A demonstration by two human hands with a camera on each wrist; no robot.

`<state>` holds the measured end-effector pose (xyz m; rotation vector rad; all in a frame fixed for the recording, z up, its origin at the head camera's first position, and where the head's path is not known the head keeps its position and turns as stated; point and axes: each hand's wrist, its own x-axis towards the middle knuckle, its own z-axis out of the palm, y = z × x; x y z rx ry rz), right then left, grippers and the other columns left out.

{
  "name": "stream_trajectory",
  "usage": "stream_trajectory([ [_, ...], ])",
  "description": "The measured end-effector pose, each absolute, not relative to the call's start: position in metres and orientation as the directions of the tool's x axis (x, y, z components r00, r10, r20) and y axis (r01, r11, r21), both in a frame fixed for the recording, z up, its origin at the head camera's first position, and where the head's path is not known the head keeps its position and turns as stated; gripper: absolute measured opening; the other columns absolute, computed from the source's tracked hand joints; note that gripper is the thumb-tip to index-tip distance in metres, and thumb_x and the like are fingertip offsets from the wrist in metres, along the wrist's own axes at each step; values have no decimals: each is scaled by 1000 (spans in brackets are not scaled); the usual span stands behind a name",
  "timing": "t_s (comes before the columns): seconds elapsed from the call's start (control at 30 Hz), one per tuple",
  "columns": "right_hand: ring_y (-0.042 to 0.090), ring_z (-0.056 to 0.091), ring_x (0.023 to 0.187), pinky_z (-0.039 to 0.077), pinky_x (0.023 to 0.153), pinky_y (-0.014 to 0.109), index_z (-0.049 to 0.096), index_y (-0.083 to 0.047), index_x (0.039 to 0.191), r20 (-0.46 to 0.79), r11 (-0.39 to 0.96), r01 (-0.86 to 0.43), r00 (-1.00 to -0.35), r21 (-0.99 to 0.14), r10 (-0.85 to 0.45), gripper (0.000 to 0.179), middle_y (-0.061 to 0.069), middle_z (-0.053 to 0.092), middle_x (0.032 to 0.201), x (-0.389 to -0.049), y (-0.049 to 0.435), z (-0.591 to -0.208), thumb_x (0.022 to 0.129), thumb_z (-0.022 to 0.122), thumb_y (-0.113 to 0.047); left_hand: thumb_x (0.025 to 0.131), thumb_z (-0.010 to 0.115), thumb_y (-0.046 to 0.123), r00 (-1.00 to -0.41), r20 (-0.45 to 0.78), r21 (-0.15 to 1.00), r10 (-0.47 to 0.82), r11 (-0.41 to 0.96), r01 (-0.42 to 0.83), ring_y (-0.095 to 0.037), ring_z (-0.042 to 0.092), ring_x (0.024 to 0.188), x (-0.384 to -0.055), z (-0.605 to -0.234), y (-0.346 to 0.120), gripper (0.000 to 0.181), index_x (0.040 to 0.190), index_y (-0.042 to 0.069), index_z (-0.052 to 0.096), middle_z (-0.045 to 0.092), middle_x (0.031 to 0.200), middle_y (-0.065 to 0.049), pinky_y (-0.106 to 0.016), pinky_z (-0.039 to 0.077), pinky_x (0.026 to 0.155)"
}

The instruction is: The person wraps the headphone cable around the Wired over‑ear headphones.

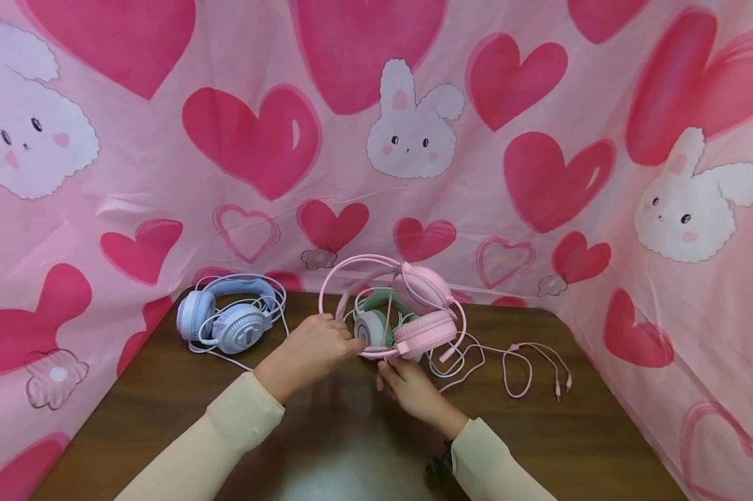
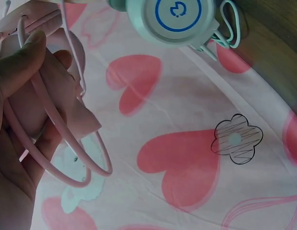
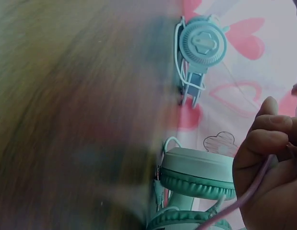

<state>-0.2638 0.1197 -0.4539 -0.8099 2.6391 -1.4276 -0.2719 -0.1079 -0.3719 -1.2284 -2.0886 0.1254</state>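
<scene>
The pink headphones (image 1: 428,332) are above the worktop (image 1: 539,431), gripped at their headband by the left hand (image 1: 314,351), while the right hand (image 1: 414,393) holds their pink cable (image 3: 256,184) in curled fingers. Behind them are the green and white headphones (image 1: 369,327). Farther to the left lie the blue headphones (image 1: 241,327), near the patterned cloth (image 1: 376,202).

Left grip (image 1: 314,349) curled; right grip (image 1: 416,392) lower, fingers (image 3: 266,140) bent; forearms (image 1: 210,442) angled inward.

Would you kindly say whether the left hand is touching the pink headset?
Touching: the left wrist view shows the left hand gripping the pink headset, thumb pressed against it.
</scene>
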Motion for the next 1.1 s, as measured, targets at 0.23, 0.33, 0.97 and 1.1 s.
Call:
stream_trajectory([
  [0.23,7,48,49,42,47,25,54,0,130,153,428,-410,-841,-805,-519,34,-2,60,72,-248,126,-453,104,45,-19,78,78,4,-332,506,-395,796,557,731,-19,67,72,-278,-367,-109,25,89,25,71,72,78,0,-34,53,65],
  [0.33,9,52,47,48,46,29,49,1,135,124,424,-376,-850,-824,-513,38,5,63,75,-240,128,-450,103,48,-18,77,80,6,-352,490,-384,797,560,734,-20,67,73,-279,-364,-111,27,93,26,73,73,80,-2,-35,54,66],
  [0.97,14,67,59,56,56,36,49,2,128,10,474,-374,-794,-797,-608,30,9,69,88,-206,137,-413,98,52,-2,79,77,10,-384,463,-344,798,562,752,-19,61,58,-273,-374,-110,19,84,27,71,65,64,1,-36,49,55],
  [1.1,2,64,61,51,60,21,51,-3,126,28,505,-500,-729,-704,-684,27,-2,70,89,-193,139,-413,98,53,-5,79,77,9,-383,450,-354,806,555,753,-19,60,58,-265,-377,-116,20,82,28,71,65,64,2,-36,48,54],
])
